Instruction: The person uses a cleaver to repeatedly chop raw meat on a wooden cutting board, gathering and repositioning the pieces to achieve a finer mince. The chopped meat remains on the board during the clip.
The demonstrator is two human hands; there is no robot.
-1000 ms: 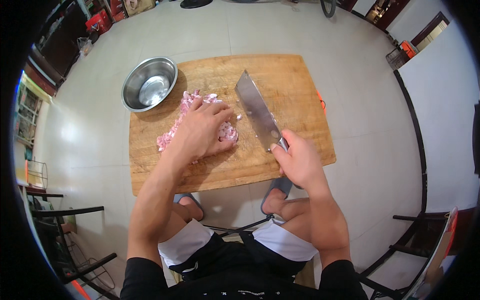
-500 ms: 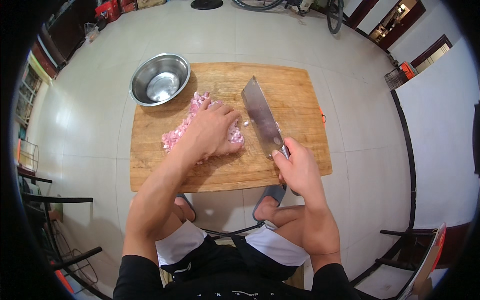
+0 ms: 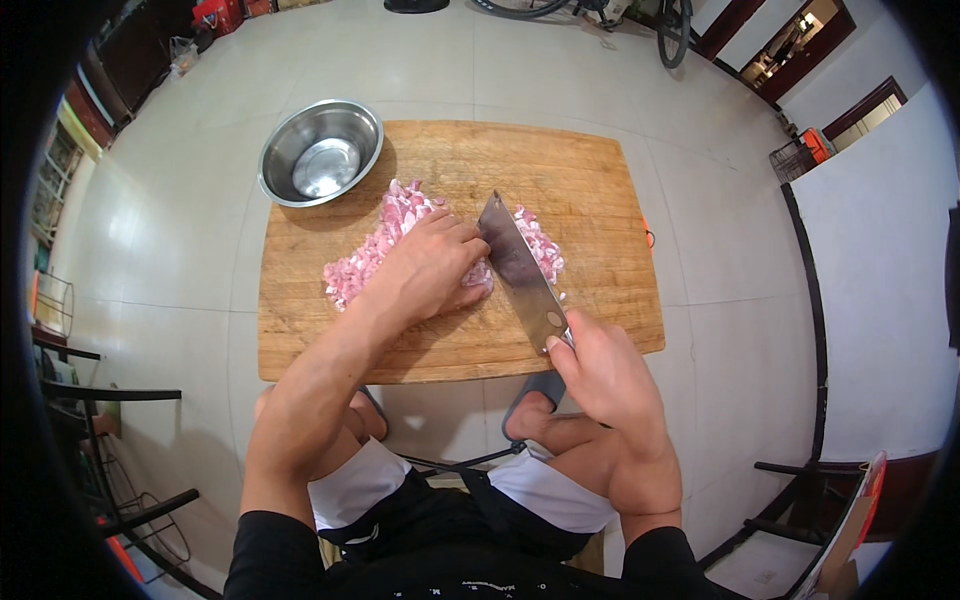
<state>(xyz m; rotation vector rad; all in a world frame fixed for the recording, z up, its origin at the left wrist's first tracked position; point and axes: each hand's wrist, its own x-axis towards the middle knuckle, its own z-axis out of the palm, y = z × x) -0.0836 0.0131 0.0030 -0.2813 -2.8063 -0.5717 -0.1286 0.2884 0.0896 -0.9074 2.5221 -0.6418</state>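
Note:
Diced pink meat [image 3: 358, 265] lies heaped on the wooden cutting board [image 3: 590, 170], left of its middle. My left hand [image 3: 425, 265] rests over the right side of the heap, fingers curled down and gripping the meat. In my right hand [image 3: 610, 372] is the handle of a cleaver [image 3: 520, 265]. Its broad blade points away from me and stands beside my left fingertips, at the right edge of the heap. Right of the blade lies a smaller pile of cut meat [image 3: 540, 248], partly hidden by it. The cutting edge's contact with the board cannot be made out.
A metal bowl [image 3: 290, 150] stands on the far left corner of the board, with no food visible inside. My knees and slippered feet [image 3: 537, 402] are below the near edge. Black metal frames [image 3: 120, 394] stand at the left, and a bicycle wheel [image 3: 674, 30] shows far off.
The cleaver has come nearer to me, its tip lower and beside my left fingers. The small pile right of the blade, mostly hidden before, now shows. My left hand stays on the heap.

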